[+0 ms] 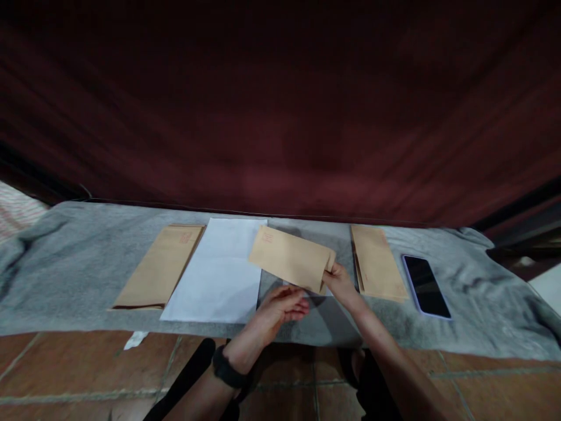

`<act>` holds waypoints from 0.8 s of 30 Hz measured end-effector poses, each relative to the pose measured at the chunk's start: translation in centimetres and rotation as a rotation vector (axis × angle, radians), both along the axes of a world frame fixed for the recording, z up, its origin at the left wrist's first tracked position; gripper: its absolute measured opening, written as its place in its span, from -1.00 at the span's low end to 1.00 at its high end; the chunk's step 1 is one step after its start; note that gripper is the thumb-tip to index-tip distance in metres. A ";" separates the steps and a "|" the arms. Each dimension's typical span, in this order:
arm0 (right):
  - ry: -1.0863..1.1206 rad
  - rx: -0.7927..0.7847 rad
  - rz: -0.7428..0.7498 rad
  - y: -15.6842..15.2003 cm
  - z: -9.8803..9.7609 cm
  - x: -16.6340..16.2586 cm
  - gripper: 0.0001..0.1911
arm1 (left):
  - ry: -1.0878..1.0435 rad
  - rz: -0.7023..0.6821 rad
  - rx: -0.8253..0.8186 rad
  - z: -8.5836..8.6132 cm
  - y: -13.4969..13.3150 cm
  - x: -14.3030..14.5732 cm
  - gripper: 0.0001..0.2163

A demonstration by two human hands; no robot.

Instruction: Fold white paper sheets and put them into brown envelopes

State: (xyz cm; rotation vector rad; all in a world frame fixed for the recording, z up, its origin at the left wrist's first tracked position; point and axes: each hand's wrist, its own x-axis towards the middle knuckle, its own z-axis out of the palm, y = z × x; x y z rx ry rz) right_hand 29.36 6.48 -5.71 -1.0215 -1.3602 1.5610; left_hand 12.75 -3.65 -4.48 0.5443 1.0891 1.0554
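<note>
A brown paper envelope [291,256] with red marks near its left end is pinched at its right end by my right hand [340,285]. It is held slightly tilted, its left corner overlapping the edge of a white paper sheet [214,272]. My left hand [283,307] is just below the envelope, palm turned inward and fingers stretched out, holding nothing. Left of the white sheet lies a stack of brown envelopes [160,266], and another stack of brown envelopes [380,263] is right of my right hand. A pale slip, mostly hidden, shows under the held envelope.
All this lies on a long surface covered by a grey cloth [79,263]. A phone [426,286] in a light purple case rests at the right. Behind hangs a dark red curtain [280,117]. A white scrap [135,339] is on the tiled floor [87,362].
</note>
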 end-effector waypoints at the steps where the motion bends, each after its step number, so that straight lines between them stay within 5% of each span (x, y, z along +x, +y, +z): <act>1: 0.001 -0.014 0.007 0.1 0.2 0.2 -0.72 | 0.153 -0.034 0.093 0.3 -0.1 0.0 -0.73; 4: 0.019 -0.077 0.036 0.2 0.7 1.0 -0.72 | 0.777 -0.022 0.558 1.5 -0.2 -0.7 -0.80; 6: 0.021 -0.118 0.069 0.2 0.9 1.6 -0.71 | 1.174 -0.065 0.792 2.3 0.1 -1.5 -0.52; 9: -0.017 -0.155 0.156 0.0 1.1 2.3 -0.70 | 1.546 -0.202 0.887 2.7 0.7 -2.6 -0.11; 15: -0.043 -0.189 0.322 -0.4 1.5 2.9 -0.70 | 1.571 -0.406 0.861 1.5 1.1 -3.3 0.13; 24: -0.068 -0.135 0.342 0.1 1.1 3.2 -0.69 | 1.544 -0.444 0.809 1.0 1.5 -2.9 0.18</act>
